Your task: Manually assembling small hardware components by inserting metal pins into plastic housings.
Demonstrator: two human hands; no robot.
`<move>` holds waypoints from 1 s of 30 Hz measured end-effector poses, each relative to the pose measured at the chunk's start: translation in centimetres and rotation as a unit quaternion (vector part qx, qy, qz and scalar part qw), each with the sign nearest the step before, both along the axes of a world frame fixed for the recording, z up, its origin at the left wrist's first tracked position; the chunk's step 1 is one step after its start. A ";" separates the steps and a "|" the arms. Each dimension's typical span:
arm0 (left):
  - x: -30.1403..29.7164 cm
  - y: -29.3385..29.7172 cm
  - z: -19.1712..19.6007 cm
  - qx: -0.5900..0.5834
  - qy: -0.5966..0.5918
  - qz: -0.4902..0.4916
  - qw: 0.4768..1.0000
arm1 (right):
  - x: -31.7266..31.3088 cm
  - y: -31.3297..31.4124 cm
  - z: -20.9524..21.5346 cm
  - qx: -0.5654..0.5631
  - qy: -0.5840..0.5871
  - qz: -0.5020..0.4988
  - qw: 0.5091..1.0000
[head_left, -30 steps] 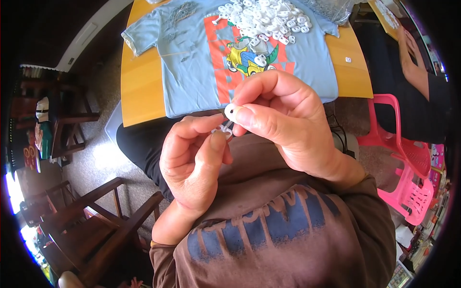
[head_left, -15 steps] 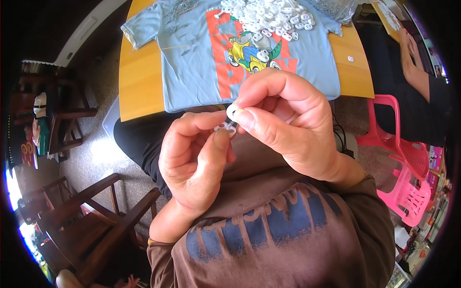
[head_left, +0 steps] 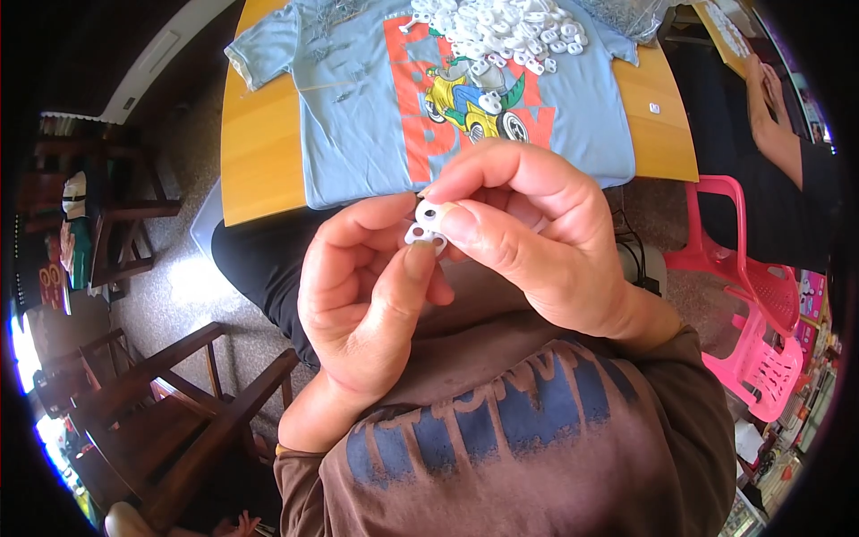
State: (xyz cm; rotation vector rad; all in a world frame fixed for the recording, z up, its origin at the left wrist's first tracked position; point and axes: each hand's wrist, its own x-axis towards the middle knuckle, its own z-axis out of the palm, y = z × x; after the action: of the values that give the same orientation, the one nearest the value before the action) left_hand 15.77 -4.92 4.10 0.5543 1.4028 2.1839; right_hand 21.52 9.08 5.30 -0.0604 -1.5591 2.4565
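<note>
Two hands meet right in front of the chest, above the lap. The left hand (head_left: 371, 295) curls narrow, thumb tip pressing up under a small white plastic clip (head_left: 426, 225), while the right hand (head_left: 528, 237) pinches the same piece from above between thumb and forefinger. Both pinch it; what they do to it I cannot tell. Doing this well probably means firm fingertip pressure and keeping the part square, not twisted. Beyond, a heap of white clips (head_left: 501, 31) sits on a light blue T-shirt (head_left: 358, 116) spread over the wooden table (head_left: 259, 170), a pink plastic chair (head_left: 752, 295) to the right.
</note>
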 end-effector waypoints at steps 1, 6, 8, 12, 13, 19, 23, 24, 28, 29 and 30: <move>-0.1 0.0 -0.1 0.010 -0.009 -0.011 1.000 | 0.0 0.0 0.0 0.005 0.008 0.002 1.000; -0.4 -0.2 -0.2 0.048 -0.067 -0.049 0.995 | 0.1 -0.4 -0.8 0.113 0.051 -0.083 0.989; -0.3 -0.3 -0.3 0.057 -0.082 -0.063 0.993 | 0.3 -0.1 -0.9 0.125 0.060 -0.085 0.987; -0.2 -0.4 -0.4 0.054 -0.060 -0.063 0.995 | 0.6 0.6 -0.8 0.255 0.090 -0.042 0.962; -0.2 -0.4 -0.3 0.043 -0.046 -0.056 0.996 | 0.6 0.6 -0.8 0.277 0.098 -0.050 0.955; 0.0 -0.6 -0.3 0.019 -0.010 -0.035 0.999 | 0.6 0.7 -0.4 0.287 0.097 -0.048 0.952; 0.0 -0.6 -0.2 0.004 -0.001 -0.036 0.999 | 0.4 0.7 -0.1 0.330 0.111 -0.062 0.935; 0.0 -0.6 -0.1 -0.002 0.015 -0.033 0.999 | 0.5 0.7 0.0 0.340 0.117 -0.066 0.931; 0.1 -0.6 0.0 -0.001 0.019 -0.036 0.999 | 0.4 0.8 -0.1 0.347 0.137 -0.074 0.925; 0.2 -0.6 0.1 -0.001 0.019 -0.036 0.999 | 0.4 0.7 -0.1 0.347 0.137 -0.074 0.925; 0.3 -0.5 0.3 -0.003 0.016 -0.028 0.999 | 0.4 0.7 0.0 0.341 0.137 -0.070 0.928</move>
State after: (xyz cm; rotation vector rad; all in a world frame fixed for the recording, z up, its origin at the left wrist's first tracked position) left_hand 16.04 -5.42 4.36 0.6207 1.3936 2.1350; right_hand 21.91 9.81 5.25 0.2660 -2.0795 1.6129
